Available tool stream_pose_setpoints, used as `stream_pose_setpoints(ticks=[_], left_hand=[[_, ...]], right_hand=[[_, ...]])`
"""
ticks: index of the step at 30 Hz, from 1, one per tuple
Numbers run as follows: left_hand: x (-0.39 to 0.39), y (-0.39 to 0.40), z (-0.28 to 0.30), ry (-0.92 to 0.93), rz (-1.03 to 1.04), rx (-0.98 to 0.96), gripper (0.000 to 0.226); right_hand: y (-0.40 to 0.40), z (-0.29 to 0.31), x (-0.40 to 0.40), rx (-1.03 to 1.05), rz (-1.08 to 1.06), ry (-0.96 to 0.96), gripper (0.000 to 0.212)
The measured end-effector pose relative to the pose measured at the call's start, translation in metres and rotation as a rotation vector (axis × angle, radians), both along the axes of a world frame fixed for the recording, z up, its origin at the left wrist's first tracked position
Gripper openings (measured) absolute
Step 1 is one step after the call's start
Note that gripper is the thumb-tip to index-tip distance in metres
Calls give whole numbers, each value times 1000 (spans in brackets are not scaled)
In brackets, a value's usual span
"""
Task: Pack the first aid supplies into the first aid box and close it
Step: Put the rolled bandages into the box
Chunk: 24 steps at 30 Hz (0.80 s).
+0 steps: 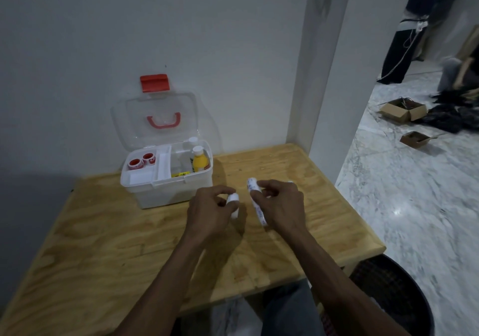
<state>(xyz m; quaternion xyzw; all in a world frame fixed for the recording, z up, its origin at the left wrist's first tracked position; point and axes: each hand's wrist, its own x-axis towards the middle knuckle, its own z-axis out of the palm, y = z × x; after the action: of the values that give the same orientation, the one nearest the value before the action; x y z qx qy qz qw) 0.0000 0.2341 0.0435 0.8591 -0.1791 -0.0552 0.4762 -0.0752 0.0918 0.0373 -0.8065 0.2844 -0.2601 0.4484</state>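
Note:
The white first aid box (pixel 145 187) stands open on the wooden table (pixel 108 232), its clear lid (pixel 134 117) with a red handle leaning against the wall. Inside are two red-and-white tape rolls (pixel 142 161), a yellow bottle (pixel 200 162), a clear bottle behind it and a small yellow pack. In front of the box, my left hand (pixel 210 211) grips a small white bandage roll (pixel 233 203). My right hand (pixel 280 206) grips a longer wrapped bandage roll (pixel 255 198) with printed text. Another white item peeks from behind my right hand.
The table sits in a corner, with the wall behind and a white pillar (pixel 324 76) at the back right. A dark basket (pixel 394 291) stands on the floor at the right. Cardboard boxes (pixel 404 110) and dark bags lie on the marble floor beyond.

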Motion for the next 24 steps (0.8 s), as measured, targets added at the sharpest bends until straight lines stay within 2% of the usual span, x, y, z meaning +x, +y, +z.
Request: stream_pose_setpoints(ticks=[5, 12, 17, 24], left_hand=[[10, 33, 34, -40, 89, -171, 26], [50, 94, 67, -53, 293, -273, 26], [84, 124, 78, -49, 373, -178, 28], [122, 133, 73, -59, 299, 82, 31]], right_hand=[[22, 31, 21, 74, 51, -152, 31], [76, 67, 75, 144, 156, -207, 31], [108, 76, 124, 134, 212, -165, 31], [129, 70, 178, 57, 160, -80, 29]])
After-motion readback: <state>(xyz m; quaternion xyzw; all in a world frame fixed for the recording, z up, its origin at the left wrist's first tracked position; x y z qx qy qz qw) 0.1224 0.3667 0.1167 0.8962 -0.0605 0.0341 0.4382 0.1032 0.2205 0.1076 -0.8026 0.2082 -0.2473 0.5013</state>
